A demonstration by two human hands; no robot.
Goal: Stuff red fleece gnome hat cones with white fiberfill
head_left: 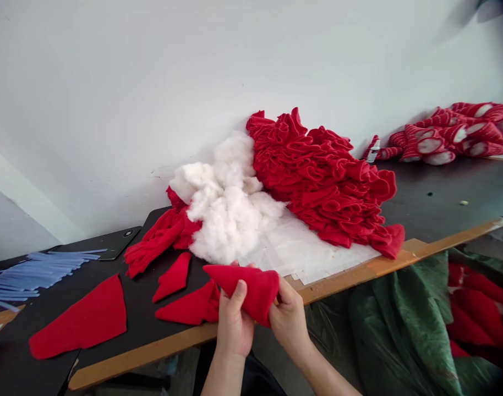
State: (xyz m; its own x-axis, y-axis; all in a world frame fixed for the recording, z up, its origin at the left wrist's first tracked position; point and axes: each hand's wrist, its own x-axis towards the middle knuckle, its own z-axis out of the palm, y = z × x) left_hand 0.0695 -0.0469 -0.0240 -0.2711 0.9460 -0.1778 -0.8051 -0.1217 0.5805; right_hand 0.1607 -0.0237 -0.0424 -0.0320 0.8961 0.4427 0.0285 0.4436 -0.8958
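Note:
A red cone-shaped fabric hat (pixel 251 286) is held between both hands above the table's front edge, its tip pointing left. My left hand (pixel 235 319) grips its underside, with the thumb lying across the front. At the wide right end, my right hand (pixel 288 316) is closed on the rim; some of its fingertips are hidden by or inside the cloth. Just behind the hat lies a heap of white stuffing (pixel 230 214). Two smaller red pieces, a short one (pixel 173 276) and a pointed one (pixel 189 308), rest on the dark tabletop to the left.
A big pile of red fabric pieces (pixel 317 181) stands behind on white sheets (pixel 317 247). Left are a flat red piece (pixel 84 316), blue strips (pixel 40 272) and bunched red cloth (pixel 156 236). Striped stuffed cones (pixel 449 135) and a small bottle (pixel 372 152) sit far right; a green sack (pixel 404 330) hangs below.

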